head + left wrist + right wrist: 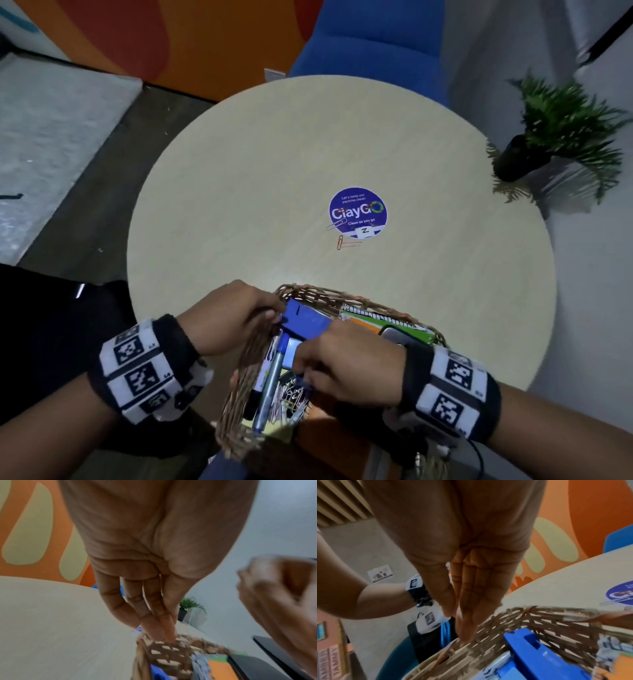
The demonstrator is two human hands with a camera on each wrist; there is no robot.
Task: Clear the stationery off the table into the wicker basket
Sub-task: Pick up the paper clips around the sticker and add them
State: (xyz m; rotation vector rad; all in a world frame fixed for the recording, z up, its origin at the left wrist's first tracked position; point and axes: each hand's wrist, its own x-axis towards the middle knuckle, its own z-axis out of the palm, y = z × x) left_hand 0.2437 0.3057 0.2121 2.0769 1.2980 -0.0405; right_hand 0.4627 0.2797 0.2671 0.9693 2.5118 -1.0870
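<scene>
Room: orange patterned wall, a blue chair [373,41] behind the table, a potted fern [561,126] off to the right.
Table: round pale wooden table [274,192] with a purple sticker [358,211] near its middle.
Wicker basket: the wicker basket [246,373] sits at the near edge, partly overhanging it.
In the basket: a blue stapler [306,322] against the far left corner, a marker [270,383], a heap of paper clips [291,399], a green and orange spiral notebook [387,320].
On the table: two loose paper clips, one [335,224] at the sticker's left edge, a red one [347,243] just below it.
Left hand: the left hand [236,315] pinches the basket's far left rim, its fingers [154,622] bunched and narrow on the weave.
Right hand: the right hand [349,363] is over the basket; its fingers [467,601] lie straight and close together, tips at the left wall, with nothing seen in them.
</scene>
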